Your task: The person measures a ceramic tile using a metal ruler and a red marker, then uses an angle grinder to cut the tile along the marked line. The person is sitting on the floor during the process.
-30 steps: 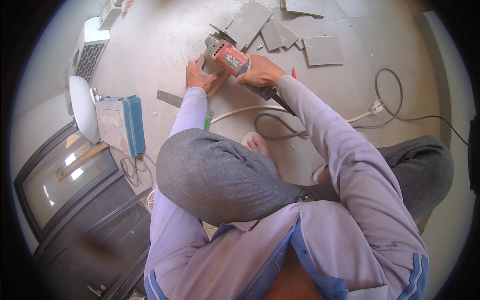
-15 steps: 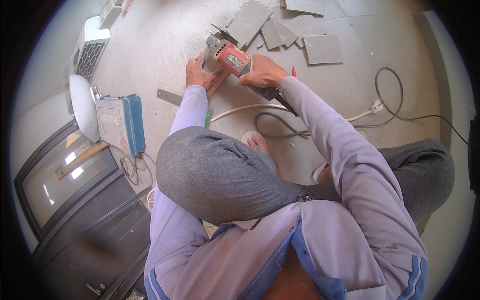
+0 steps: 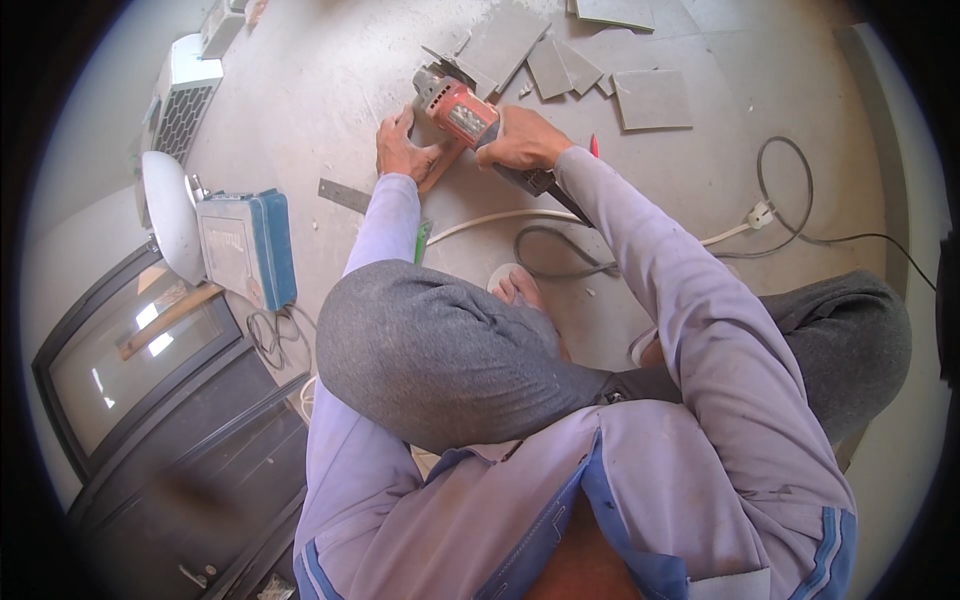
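In my right hand (image 3: 524,138) is a red angle grinder (image 3: 462,112), its fingers wrapped round the rear of the body. The grinder's disc and dark guard (image 3: 450,70) point away from me, close to the floor. My left hand (image 3: 402,152) grips the near left side of a grey tile (image 3: 426,128), with the thumb toward the grinder. Beneath the tile shows a brown, wood-like strip (image 3: 443,168). A metal ruler (image 3: 343,194) lies beside my left wrist. Past my left knee, a green tool (image 3: 422,240) is partly hidden by my sleeve.
Cut grey tiles (image 3: 652,98) lie scattered beyond my hands. A white plug (image 3: 760,215) joins cables looping across the floor at right. Near my right forearm is a red marker-like object (image 3: 594,146). A blue tool case (image 3: 270,250) and a white basin (image 3: 170,215) stand at left.
The whole view has shifted slightly. Both hands keep their hold, and the grinder stays at nearly the same spot over the tile.
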The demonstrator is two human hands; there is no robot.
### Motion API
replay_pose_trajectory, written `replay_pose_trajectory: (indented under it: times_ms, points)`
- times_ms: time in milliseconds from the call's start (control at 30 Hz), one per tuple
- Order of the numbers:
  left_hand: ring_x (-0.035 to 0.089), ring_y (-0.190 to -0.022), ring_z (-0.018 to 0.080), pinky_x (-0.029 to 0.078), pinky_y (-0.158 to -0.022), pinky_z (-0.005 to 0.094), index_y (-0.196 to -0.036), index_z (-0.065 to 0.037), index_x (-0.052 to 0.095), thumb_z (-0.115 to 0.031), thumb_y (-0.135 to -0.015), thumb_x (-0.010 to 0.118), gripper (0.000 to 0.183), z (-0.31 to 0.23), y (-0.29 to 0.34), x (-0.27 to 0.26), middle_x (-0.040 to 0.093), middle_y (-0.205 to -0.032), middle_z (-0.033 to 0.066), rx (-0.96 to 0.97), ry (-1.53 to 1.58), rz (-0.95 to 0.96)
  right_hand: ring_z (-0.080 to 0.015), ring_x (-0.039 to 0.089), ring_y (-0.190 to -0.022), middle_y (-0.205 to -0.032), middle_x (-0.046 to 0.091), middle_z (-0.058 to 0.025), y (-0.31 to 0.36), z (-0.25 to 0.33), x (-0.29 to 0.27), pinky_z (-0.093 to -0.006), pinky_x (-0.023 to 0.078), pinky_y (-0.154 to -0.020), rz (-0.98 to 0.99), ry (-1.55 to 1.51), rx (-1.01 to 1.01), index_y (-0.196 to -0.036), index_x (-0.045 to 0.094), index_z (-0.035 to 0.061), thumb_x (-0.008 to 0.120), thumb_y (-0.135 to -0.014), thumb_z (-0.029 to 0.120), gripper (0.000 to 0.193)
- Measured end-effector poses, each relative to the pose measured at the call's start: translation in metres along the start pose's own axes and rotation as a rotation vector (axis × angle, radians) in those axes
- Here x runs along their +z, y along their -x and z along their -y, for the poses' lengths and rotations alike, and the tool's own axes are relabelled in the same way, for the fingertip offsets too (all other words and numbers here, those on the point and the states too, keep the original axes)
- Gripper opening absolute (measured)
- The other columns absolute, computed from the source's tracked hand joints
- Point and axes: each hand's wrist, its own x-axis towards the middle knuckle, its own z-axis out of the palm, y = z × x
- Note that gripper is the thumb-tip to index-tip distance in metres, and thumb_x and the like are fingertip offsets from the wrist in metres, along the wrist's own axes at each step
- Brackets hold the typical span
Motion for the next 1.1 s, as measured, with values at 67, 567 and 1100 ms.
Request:
replay_pose_trajectory:
  times_ms: [67,567,1100]
  points:
    - [0.056,-0.122,0.0325,0.046,-0.105,0.0377,-0.141,0.001,0.053,-0.045,-0.062,0.091,0.100,-0.004,0.000,-0.002,0.058,-0.128,0.0202,-0.018,0.007,0.011,-0.0372,0.070,-0.094,-0.102,0.072,-0.0239,-0.001,-0.002,0.001,-0.0408,0.055,-0.084,0.000,0.005,0.007,-0.112,0.066,0.0015,0.077,-0.058,0.036,0.065]
    - [0.054,-0.128,0.0330,0.043,-0.110,0.0379,-0.144,0.003,0.050,-0.046,-0.063,0.091,0.103,-0.007,-0.001,-0.005,0.056,-0.134,0.0220,-0.046,0.025,0.031,-0.0366,0.070,-0.092,-0.098,0.072,-0.0252,0.021,0.001,-0.004,-0.0398,0.055,-0.082,-0.016,-0.029,-0.011,-0.107,0.067,-0.0043,0.077,-0.057,0.035,0.064]
    - [0.053,-0.128,0.0328,0.043,-0.110,0.0375,-0.144,0.004,0.049,-0.043,-0.066,0.090,0.100,-0.007,0.000,-0.003,0.055,-0.133,0.0224,-0.038,0.005,0.031,-0.0367,0.071,-0.089,-0.095,0.072,-0.0249,0.025,-0.008,0.000,-0.0398,0.055,-0.080,-0.041,0.009,0.003,-0.099,0.070,-0.0040,0.077,-0.058,0.036,0.058]
